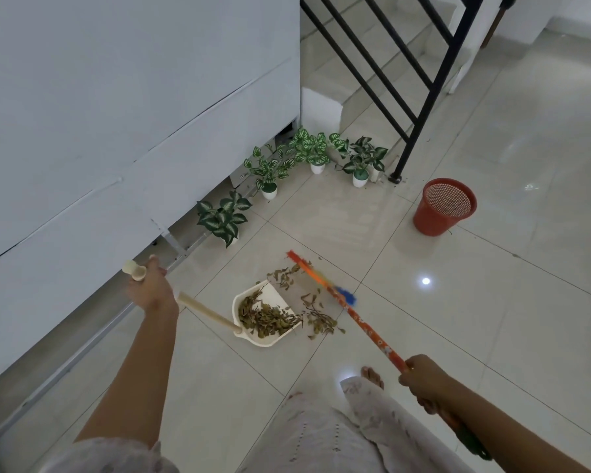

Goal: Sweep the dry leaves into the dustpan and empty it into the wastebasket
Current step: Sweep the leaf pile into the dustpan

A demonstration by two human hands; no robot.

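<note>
A: Where are the hands?

B: The left hand (152, 286) sits at nine o'clock from the dustpan (265, 314), fingers wrapped tight round the top of its long cream handle (207, 314), which slants down to the pan's back edge. The right hand (423, 382) is at about four o'clock from the pan, fingers clamped on the orange patterned stick of the broom (352, 319).

A: And the leaves?

B: A good heap of dry leaves (265, 317) lies inside the white pan. More are loose on the floor tiles (458, 302) just outside its mouth, at twelve to four o'clock of the pan, between it and the broom head.

A: The broom head?

B: It is blurred, orange with a bit of blue, on the floor just beyond the loose leaves at two o'clock from the pan.

A: The wastebasket?

B: The red mesh wastebasket (444, 208) stands upright, well apart, at two o'clock from the pan, near the foot of the black stair railing (420, 107). Four small potted plants (316, 153) line the white wall (116, 114) at twelve o'clock. A bare foot (372, 377) shows beside the right hand.
</note>
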